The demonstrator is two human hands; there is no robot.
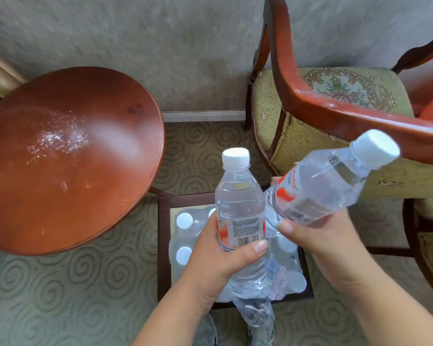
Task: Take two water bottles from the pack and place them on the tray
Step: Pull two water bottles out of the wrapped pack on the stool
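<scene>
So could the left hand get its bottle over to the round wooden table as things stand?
Probably yes. The left hand holds its bottle upright above the pack, and nothing stands between it and the round wooden table to its left.

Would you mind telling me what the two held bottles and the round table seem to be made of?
Both bottles, left-hand bottle and right-hand bottle, look like thin clear plastic: see-through ribbed walls, white caps. The round table looks like glossy varnished wood, given its reddish grain and glare.
</scene>
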